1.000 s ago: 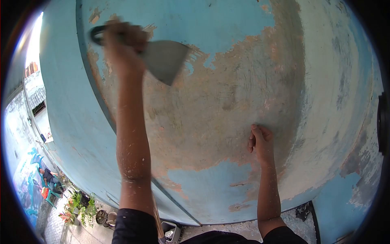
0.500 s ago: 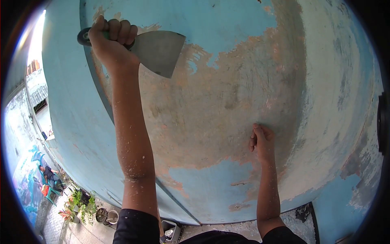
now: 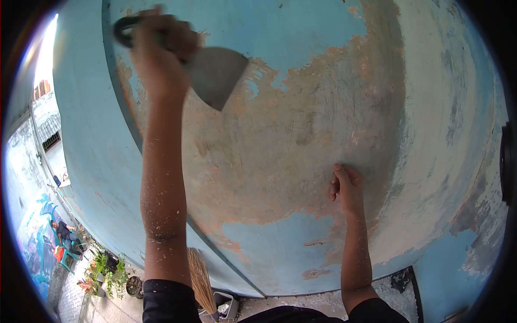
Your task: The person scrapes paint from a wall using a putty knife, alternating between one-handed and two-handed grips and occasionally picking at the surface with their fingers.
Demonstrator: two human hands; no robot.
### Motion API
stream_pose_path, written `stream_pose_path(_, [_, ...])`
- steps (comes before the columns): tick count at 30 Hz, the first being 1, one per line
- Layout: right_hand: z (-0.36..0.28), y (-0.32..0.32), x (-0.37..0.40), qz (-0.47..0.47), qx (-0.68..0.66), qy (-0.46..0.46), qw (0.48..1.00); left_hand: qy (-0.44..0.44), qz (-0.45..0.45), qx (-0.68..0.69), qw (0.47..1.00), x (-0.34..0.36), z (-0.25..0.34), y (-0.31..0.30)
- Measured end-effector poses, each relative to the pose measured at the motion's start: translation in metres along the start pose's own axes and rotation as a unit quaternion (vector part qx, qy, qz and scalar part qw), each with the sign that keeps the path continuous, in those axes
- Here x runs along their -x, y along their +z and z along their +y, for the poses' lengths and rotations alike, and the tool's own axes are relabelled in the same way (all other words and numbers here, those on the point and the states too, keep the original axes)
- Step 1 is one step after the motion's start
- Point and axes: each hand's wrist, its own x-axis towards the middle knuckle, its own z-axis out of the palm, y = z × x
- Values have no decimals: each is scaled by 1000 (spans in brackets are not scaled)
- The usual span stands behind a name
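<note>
blue wall (image 3: 258, 29), worn, fills most of view. large bare patch (image 3: 269, 161) in its middle. broom (image 3: 199, 277) low, left of centre. scraper (image 3: 219, 78) over patch's upper left, blade pointing right and down; contact with wall unclear. left hand (image 3: 161, 54) blurred, fingers wrapped round handle. right hand (image 3: 347, 187) by patch's lower right, fingers curled, nothing seen in them; touch unclear. small blue paint tongue (image 3: 278, 82) right of blade. likely best: blade at low angle, edge pressed evenly, corners kept from gouging.
</note>
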Motion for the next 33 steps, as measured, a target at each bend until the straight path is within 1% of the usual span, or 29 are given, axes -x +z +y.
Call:
stream_pose_path(2, [3,4,0,7,-6,-8,1000,76,162,39,983,-14,14,-14])
stream_pose_path(3, [3,5,2,12,-6,-11,1000,74,161,37,983,-8,-1,-16])
stream_pose_path(4, [1,6,1,17,-2,-17,1000,21,111,35,993,5,-30,-18])
stream_pose_path(5, [0,4,1,16,1,-19,1000,-32,62,32,997,13,-47,-14])
stream_pose_path(6, [2,1,0,6,-4,-16,1000,-29,64,32,997,19,-46,-6])
stream_pose_path(8, [2,2,-1,-7,-12,-16,1000,-94,33,80,992,30,-35,9])
stream_pose_path(9, [2,3,-1,-1,-9,-13,1000,-92,30,80,992,23,-26,6])
stream_pose_path(11, [1,0,0,9,-3,-10,1000,36,134,113,984,9,-9,-9])
stream_pose_path(12, [2,0,0,6,-11,-5,1000,45,105,110,987,7,-16,-7])
stream_pose_path(13, [2,-1,-1,3,-18,-2,1000,45,106,111,987,11,-23,-6])
stream_pose_path(15, [0,-2,-2,0,-14,-4,1000,-54,52,64,995,20,-32,3])
stream_pose_path(16, [0,-2,-1,-6,-10,-1,1000,-22,39,60,997,18,-23,0])
stream_pose_path(17, [1,-1,-1,-6,-10,0,1000,-23,40,59,997,13,-18,-6])
stream_pose_path(20, [3,1,2,3,-7,-12,1000,54,104,74,990,1,-10,-28])
stream_pose_path(21, [1,1,2,1,-5,-13,1000,53,109,74,990,10,-14,-20])
stream_pose_path(23, [-1,3,0,-4,-5,-18,1000,-67,82,36,994,24,-26,5])
stream_pose_path(24, [-1,2,0,-2,-3,-10,1000,-36,46,52,997,20,-24,-2])
stream_pose_path(25, [0,1,-1,0,0,-1,1000,-34,46,51,997,15,-16,-9])
stream_pose_path(27, [1,3,-1,4,-2,-5,1000,58,156,42,985,4,-1,-19])
stream_pose_path(28, [1,2,1,9,-1,-8,1000,36,105,66,992,5,-14,-24])
stream_pose_path(29, [0,-1,2,10,2,-9,1000,36,107,68,991,13,-24,-22])
stream_pose_path(31, [0,-1,-1,-7,14,-13,1000,-74,55,70,993,28,-32,-8])
stream_pose_path(32, [-1,0,-3,-9,14,-15,1000,-43,36,83,995,27,-26,-9])
stream_pose_path(33, [-1,1,-2,-9,6,-14,1000,-44,37,82,995,21,-19,-15])
